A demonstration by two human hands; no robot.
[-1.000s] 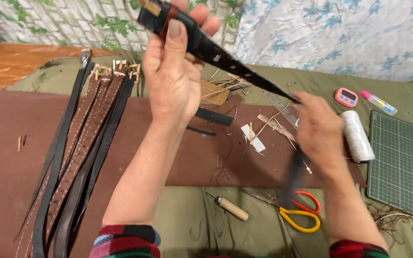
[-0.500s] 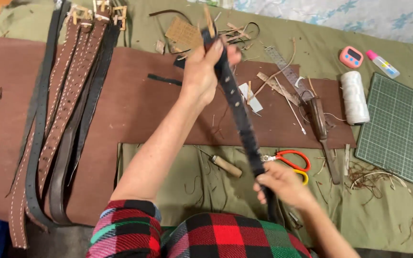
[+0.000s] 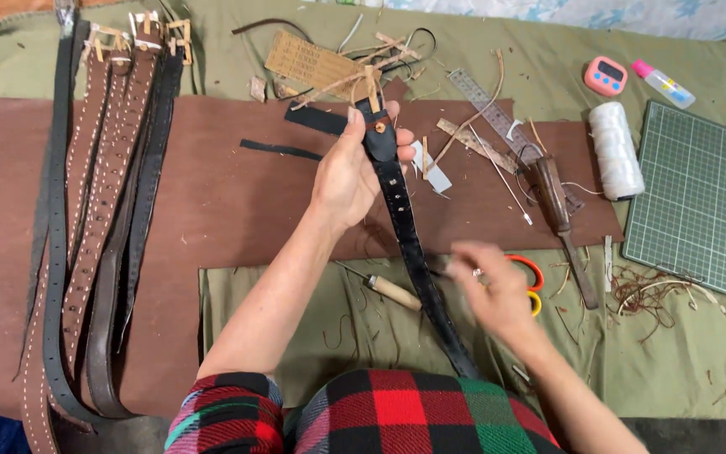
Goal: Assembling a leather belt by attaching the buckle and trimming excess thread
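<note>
Black leather belt (image 3: 403, 220) with a row of small holes is clamped near its buckle end by the left hand (image 3: 348, 172), whose fingers are closed around the strap. From there the belt runs down toward the person's red, black and green checked shirt (image 3: 380, 416). The right hand (image 3: 497, 294) is blurred just beside the lower part of the belt; I cannot tell if it is closed or if it touches the strap.

Under the hands lie a small wooden-handled awl (image 3: 388, 290) and red and yellow scissors (image 3: 531, 282). No containers are seen; the tools lie loose. Further out is a brown leather sheet (image 3: 228, 193) on an olive green cloth (image 3: 657, 353). On the left side a bundle of brown and black belts (image 3: 98, 219) lies stretched out. On the right are a white thread spool (image 3: 615, 151), a green cutting mat (image 3: 695, 197), a pink timer (image 3: 605, 76) and a metal ruler (image 3: 489, 109).
</note>
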